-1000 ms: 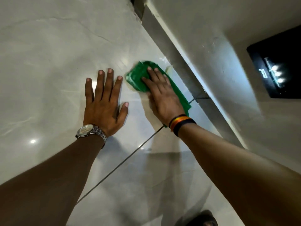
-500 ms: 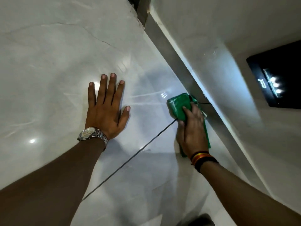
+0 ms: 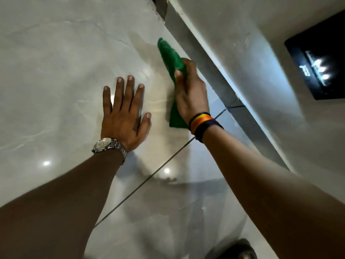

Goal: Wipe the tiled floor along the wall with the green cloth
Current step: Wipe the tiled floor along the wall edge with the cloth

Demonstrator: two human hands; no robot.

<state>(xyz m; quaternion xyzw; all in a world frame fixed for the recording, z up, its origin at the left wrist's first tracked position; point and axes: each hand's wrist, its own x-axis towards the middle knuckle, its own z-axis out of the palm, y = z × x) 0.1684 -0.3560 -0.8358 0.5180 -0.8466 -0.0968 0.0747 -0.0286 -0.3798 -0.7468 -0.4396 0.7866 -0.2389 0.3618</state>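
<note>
The green cloth [image 3: 172, 60], bunched long and narrow, lies on the glossy tiled floor [image 3: 56, 71] near the wall's skirting [image 3: 211, 71]; my right hand [image 3: 190, 92] grips it, my left hand [image 3: 124, 113] rests flat, fingers spread.

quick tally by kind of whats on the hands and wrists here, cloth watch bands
green cloth: 1, gripped by the right hand
wristwatch: 1, on the wrist of the left hand
wristbands: 2, one striped, one dark
Total: 4
</note>
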